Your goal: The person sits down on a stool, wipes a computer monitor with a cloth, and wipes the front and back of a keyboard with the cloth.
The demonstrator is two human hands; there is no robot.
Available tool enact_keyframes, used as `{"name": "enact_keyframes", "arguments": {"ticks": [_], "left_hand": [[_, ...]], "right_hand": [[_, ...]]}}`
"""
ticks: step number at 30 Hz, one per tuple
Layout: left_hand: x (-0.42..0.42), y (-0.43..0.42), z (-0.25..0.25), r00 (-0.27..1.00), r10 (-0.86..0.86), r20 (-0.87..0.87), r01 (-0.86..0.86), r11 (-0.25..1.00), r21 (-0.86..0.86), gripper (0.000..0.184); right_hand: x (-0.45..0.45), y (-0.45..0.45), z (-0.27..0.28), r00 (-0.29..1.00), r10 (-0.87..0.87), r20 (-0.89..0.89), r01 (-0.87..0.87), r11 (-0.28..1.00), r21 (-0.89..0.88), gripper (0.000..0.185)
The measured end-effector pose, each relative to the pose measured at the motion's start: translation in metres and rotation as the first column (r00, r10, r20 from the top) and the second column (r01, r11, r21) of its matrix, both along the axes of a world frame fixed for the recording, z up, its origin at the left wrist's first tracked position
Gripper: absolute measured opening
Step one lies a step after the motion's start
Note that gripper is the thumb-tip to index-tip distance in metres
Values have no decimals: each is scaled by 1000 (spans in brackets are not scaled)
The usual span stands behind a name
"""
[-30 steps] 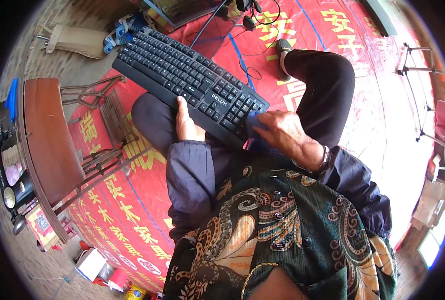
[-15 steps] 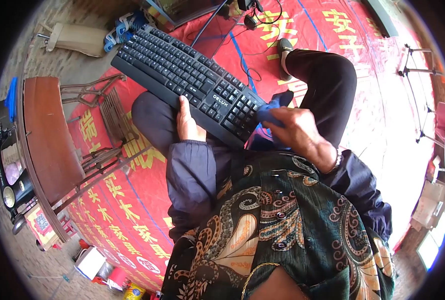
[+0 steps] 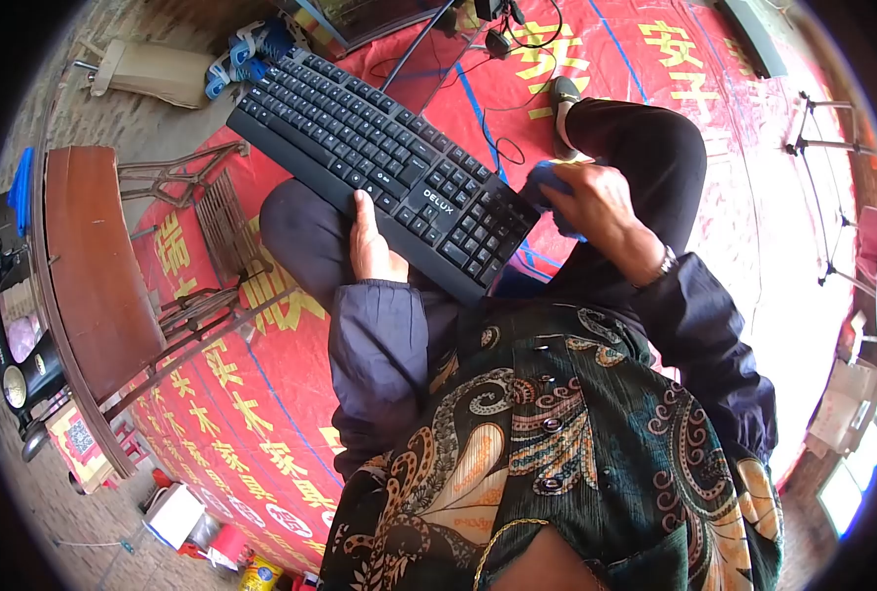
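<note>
A black computer keyboard (image 3: 389, 177) marked DELUX lies tilted across my lap, its keys facing up. My left hand (image 3: 371, 241) grips its near edge, thumb on top and the other fingers hidden underneath. At the keyboard's right end, my right hand (image 3: 601, 207) is closed around a bunched blue cloth (image 3: 556, 197). The cloth is against or just beside the upper right corner; I cannot tell whether it touches.
A red sheet with yellow characters (image 3: 261, 424) covers the floor. On the left stands a brown folding chair (image 3: 103, 286). Black cables (image 3: 507, 148) lie ahead, near a dark screen (image 3: 359, 20). A metal rack (image 3: 822, 148) is at the right.
My right hand and the cloth have moved up along the keyboard's right end, from its side to the far corner. The left hand keeps its grip; the keyboard has barely shifted.
</note>
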State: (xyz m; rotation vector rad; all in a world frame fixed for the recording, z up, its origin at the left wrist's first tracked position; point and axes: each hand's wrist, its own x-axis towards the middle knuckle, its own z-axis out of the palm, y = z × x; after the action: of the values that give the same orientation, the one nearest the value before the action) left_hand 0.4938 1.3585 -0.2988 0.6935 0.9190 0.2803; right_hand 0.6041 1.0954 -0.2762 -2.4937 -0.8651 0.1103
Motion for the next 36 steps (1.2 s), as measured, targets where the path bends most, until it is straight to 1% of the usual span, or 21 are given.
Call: {"name": "enact_keyframes", "arguments": {"ticks": [1, 3, 5, 7, 9, 11, 13, 15, 17, 19, 20, 21, 23, 24, 25, 27, 28, 29, 32, 33, 36], "left_hand": [[0, -1, 1, 1000, 11, -19, -11, 1000, 5, 54], [0, -2, 1, 1000, 10, -21, -10, 1000, 10, 55], [-1, -1, -1, 1000, 2, -24, -1, 1000, 19, 55], [-3, 3, -9, 999, -36, 26, 37, 999, -10, 56], [-3, 4, -11, 998, -54, 24, 54, 998, -23, 56], [-3, 4, -11, 998, -57, 22, 58, 998, -32, 57], [-5, 4, -9, 999, -44, 22, 45, 998, -43, 56], [-6, 5, -10, 998, -42, 35, 44, 998, -46, 56], [-3, 3, -9, 998, -43, 52, 46, 997, -59, 56], [-4, 3, -9, 998, -54, 16, 54, 998, -18, 56], [-4, 3, -10, 998, -53, 16, 53, 998, -19, 56], [-5, 4, -11, 998, -55, 39, 56, 998, -26, 56], [-6, 5, -14, 997, -58, 60, 60, 998, -32, 55], [-6, 6, -15, 998, -41, 37, 42, 999, -28, 55], [-7, 7, -17, 1000, -26, 11, 26, 999, -24, 55], [-8, 8, -22, 999, -40, 33, 42, 998, -42, 55], [-7, 7, -19, 999, -33, 12, 34, 999, -29, 54], [-7, 6, -17, 1000, -23, -10, 23, 1000, -16, 54], [-7, 6, -19, 1000, -23, 12, 23, 999, -24, 54], [-7, 6, -19, 1000, -24, 11, 24, 999, -24, 54], [-8, 6, -20, 1000, -12, 14, 12, 1000, -28, 54]], "right_hand": [[-4, -7, 9, 993, -30, -111, 33, 999, 21, 18], [-20, -15, 21, 993, -62, -103, 71, 993, 90, 18], [-38, -15, 33, 984, -53, -172, 74, 990, 118, 17], [-57, -6, 39, 994, 47, -97, -27, 981, 193, 19], [-69, 5, 38, 985, 144, -93, -120, 967, 225, 18], [-78, 18, 33, 973, 192, -126, -162, 963, 216, 18], [-81, 24, 30, 966, 243, -87, -221, 952, 212, 18], [-84, 23, 28, 913, 373, -166, -344, 921, 182, 28], [-79, 16, 32, 915, 352, -196, -316, 929, 193, 25], [-65, 4, 30, 953, 237, -190, -199, 959, 200, 20], [-59, -5, 19, 968, 124, -218, -94, 985, 146, 13], [-48, -13, 23, 982, 55, -181, -47, 998, 51, 18], [-33, -25, 26, 948, -51, -314, 89, 990, 106, 16], [-28, -30, 22, 958, -69, -279, 72, 997, 0, 15], [-27, -27, 23, 957, -73, -281, 76, 997, -2, 15], [-25, -9, 26, 967, -3, -254, 45, 986, 161, 17], [-20, -2, 28, 939, -1, -344, 56, 987, 151, 20], [-15, 6, 25, 940, 1, -342, 55, 987, 153, 20], [-4, 30, 11, 980, 120, -159, -100, 987, 125, 21], [-3, 36, 9, 980, 118, -160, -99, 987, 125, 21], [-1, 43, 9, 970, 208, -125, -208, 978, 9, 17]]}}
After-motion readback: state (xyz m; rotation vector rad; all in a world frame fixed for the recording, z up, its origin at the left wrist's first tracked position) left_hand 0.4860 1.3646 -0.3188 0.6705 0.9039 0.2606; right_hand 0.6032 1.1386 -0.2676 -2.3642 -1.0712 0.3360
